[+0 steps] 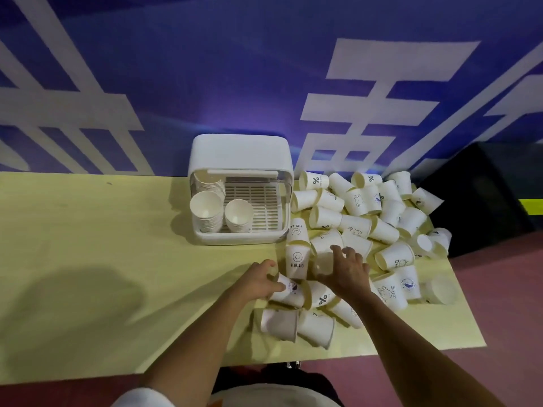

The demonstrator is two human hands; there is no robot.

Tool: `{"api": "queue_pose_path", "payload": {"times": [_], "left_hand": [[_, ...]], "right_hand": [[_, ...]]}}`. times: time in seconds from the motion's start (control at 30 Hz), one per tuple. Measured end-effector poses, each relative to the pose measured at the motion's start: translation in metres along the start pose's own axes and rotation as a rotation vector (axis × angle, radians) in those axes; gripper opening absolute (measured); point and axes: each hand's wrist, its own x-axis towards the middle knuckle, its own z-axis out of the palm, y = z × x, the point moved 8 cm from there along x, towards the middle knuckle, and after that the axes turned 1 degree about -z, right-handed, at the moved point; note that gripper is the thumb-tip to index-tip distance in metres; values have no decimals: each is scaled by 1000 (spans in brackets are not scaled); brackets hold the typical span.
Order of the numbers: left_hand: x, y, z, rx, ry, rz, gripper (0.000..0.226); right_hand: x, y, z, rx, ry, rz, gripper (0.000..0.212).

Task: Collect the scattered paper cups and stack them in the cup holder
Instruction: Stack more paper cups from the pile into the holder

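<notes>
**Both hands at the cup pile**

The left hand (258,279) has its grip curled round a printed cup (289,289) lying on its side. The right hand (349,271) spreads over a blurred cup (321,259); I cannot tell whether that grip has closed. The cup holder (241,154), with stacks inside, stands on the table (88,259) just left of the scattered cups (385,230).

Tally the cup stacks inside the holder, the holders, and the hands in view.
Cup stacks: 3
Cup holder: 1
Hands: 2, the left hand gripping a paper cup, and the right hand
Total: 6
</notes>
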Motion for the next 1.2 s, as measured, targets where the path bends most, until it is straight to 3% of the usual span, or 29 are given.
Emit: {"api": "queue_pose_path", "payload": {"times": [0.3, 0.47, 0.67, 0.77, 1.0, 1.2], "left_hand": [[6, -6, 25, 9, -1, -54, 83], [8, -4, 24, 22, 45, -36, 68], [9, -9, 29, 84, -25, -64, 82], [9, -9, 26, 120, -21, -49, 78], [1, -3, 0, 42, 44, -7, 68], [-9, -17, -49, -72, 138, -41, 69]], "right_hand": [[3, 7, 20, 112, -63, -92, 79], [3, 6, 16, 121, -14, -130, 71], [1, 1, -10, 218, 106, -148, 67], [4, -5, -34, 288, 168, -144, 70], [16, -67, -83, 527, 207, -282, 68], [26, -157, -104, 550, 190, -521, 67]]}}
